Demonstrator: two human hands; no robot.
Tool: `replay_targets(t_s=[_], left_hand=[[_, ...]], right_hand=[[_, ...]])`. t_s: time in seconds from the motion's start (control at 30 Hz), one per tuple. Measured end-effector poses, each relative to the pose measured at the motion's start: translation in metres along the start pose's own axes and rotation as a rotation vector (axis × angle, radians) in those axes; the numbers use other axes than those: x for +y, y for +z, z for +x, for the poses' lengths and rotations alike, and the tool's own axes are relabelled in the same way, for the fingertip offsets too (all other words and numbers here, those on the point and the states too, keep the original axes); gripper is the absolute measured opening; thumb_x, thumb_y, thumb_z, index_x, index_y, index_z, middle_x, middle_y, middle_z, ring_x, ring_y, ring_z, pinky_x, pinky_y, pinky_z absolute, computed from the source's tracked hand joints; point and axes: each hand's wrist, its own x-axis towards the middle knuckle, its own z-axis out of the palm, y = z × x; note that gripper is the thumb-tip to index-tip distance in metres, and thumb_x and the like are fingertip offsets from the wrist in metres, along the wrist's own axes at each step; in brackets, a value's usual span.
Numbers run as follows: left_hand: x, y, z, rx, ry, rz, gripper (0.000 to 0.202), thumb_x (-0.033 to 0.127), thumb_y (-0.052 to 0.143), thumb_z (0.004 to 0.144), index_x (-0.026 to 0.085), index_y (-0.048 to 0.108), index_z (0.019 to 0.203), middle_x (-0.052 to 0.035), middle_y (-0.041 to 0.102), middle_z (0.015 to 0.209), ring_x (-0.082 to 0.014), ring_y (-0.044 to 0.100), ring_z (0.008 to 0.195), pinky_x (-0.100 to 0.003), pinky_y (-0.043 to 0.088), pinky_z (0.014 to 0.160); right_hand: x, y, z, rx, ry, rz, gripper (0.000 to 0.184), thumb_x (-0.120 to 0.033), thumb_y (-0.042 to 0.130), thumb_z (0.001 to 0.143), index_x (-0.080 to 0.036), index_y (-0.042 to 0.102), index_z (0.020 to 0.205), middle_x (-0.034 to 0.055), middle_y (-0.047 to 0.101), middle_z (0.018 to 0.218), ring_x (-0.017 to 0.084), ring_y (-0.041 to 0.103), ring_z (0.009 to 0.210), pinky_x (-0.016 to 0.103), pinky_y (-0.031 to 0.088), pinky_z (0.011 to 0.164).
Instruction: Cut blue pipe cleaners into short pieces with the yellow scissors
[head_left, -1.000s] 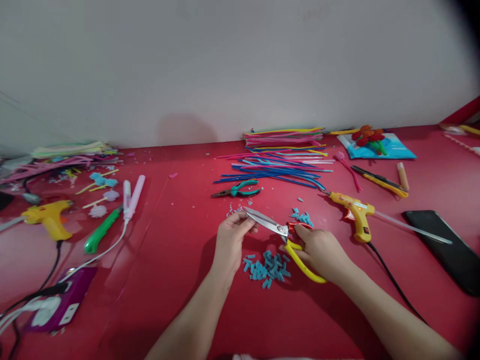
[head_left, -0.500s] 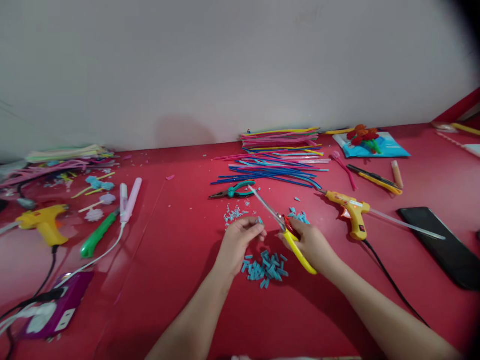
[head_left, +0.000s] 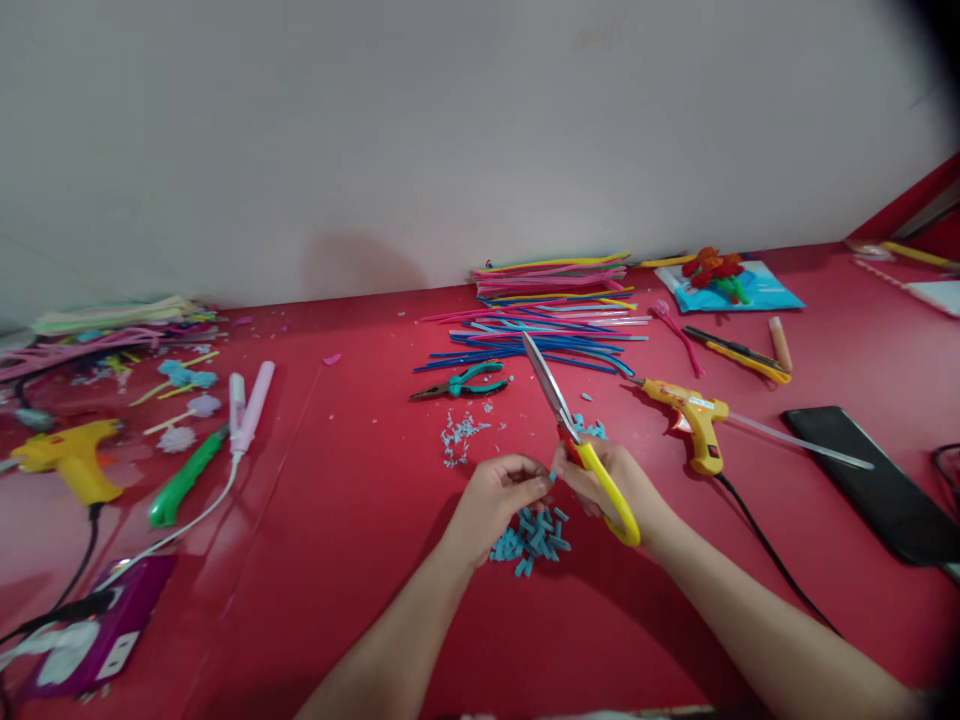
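My right hand (head_left: 611, 485) is closed around scissors (head_left: 559, 390) with a yellow handle, their blades pointing up and away. Pinched in the fingertips of my left hand (head_left: 502, 500) is a small blue piece (head_left: 553, 474), close to the fingers of my right hand. Below both hands lies a heap of short blue cut pieces (head_left: 531, 545). Another small group of blue pieces (head_left: 590, 428) shows partly behind the scissors and my right hand. Fine blue clippings (head_left: 459, 435) are scattered beyond my left hand.
Teal-handled pliers (head_left: 465, 382) lie before rows of coloured pipe cleaners (head_left: 540, 340). On the right are a yellow glue gun (head_left: 697, 420), a black phone (head_left: 870, 480) and a cutter knife (head_left: 739, 355). Another glue gun (head_left: 75, 455), a green-handled tool (head_left: 187, 475) and a purple power strip (head_left: 112, 630) sit left.
My hands have come together, the left moving right with its blue piece. The scissors have swung more upright. The whole view has shifted slightly.
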Motion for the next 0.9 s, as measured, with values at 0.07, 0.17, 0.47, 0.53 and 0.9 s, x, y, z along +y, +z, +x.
replay_targets(t_s=[0.07,0.17,0.47,0.53,0.9], left_hand=[[-0.001,0.001,0.000,0.050,0.040,0.040,0.013,0.026,0.061,0.063,0.015,0.060,0.069,0.0008,0.056,0.059,-0.0106,0.050,0.053,-0.022,0.039,0.053],[-0.003,0.002,0.000,0.074,0.071,0.114,0.010,0.025,0.060,0.063,0.016,0.060,0.068,0.0012,0.055,0.058,-0.0108,0.049,0.053,-0.021,0.038,0.052],[0.003,-0.006,0.003,0.317,0.159,-0.096,0.011,0.021,0.061,0.063,0.014,0.058,0.071,0.0008,0.058,0.060,-0.0101,0.053,0.055,-0.022,0.041,0.057],[0.003,-0.011,0.005,0.398,0.204,-0.208,0.012,0.019,0.062,0.062,0.015,0.057,0.072,0.0019,0.058,0.059,-0.0093,0.053,0.054,-0.022,0.041,0.057],[0.002,-0.017,0.007,0.458,0.310,-0.299,0.005,0.018,0.059,0.066,0.014,0.057,0.067,0.0028,0.055,0.062,-0.0068,0.050,0.057,-0.019,0.039,0.057]], right_hand=[[0.000,0.001,0.001,0.034,-0.021,-0.066,0.015,-0.033,0.048,0.068,-0.019,0.042,0.066,-0.0091,0.033,0.044,0.005,0.033,0.035,0.018,0.027,0.036],[0.002,0.004,0.003,0.040,-0.041,-0.112,0.015,-0.033,0.047,0.069,-0.019,0.041,0.066,-0.0085,0.033,0.046,0.006,0.033,0.037,0.019,0.028,0.039],[0.009,-0.012,0.001,0.101,-0.201,-0.683,0.025,-0.044,0.050,0.068,-0.020,0.042,0.068,-0.0049,0.041,0.053,0.009,0.038,0.047,0.021,0.024,0.046],[0.010,-0.013,-0.002,0.087,-0.208,-0.858,0.027,-0.046,0.047,0.070,-0.020,0.043,0.076,-0.0032,0.047,0.056,0.011,0.043,0.048,0.021,0.024,0.046],[0.018,-0.002,-0.006,0.068,-0.288,-1.221,0.035,-0.053,0.034,0.077,-0.019,0.042,0.084,0.0030,0.059,0.064,0.018,0.056,0.055,0.026,0.020,0.047]])
